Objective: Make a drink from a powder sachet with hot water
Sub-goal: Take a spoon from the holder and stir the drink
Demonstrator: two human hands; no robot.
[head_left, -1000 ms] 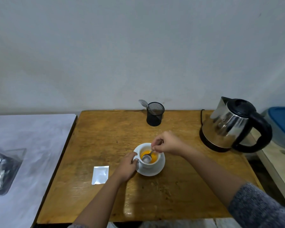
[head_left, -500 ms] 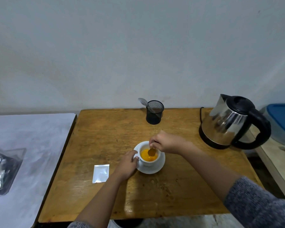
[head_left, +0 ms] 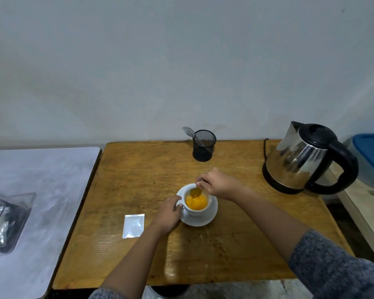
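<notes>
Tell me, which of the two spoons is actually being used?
The spoon in the right hand, dipped over the orange drink; the other spoon stands idle in the mesh holder.

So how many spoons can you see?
2. One spoon is in the right hand, its bowl just above the orange drink in the cup. Another utensil, probably a spoon, stands in the black mesh holder; more may hide inside.
</notes>
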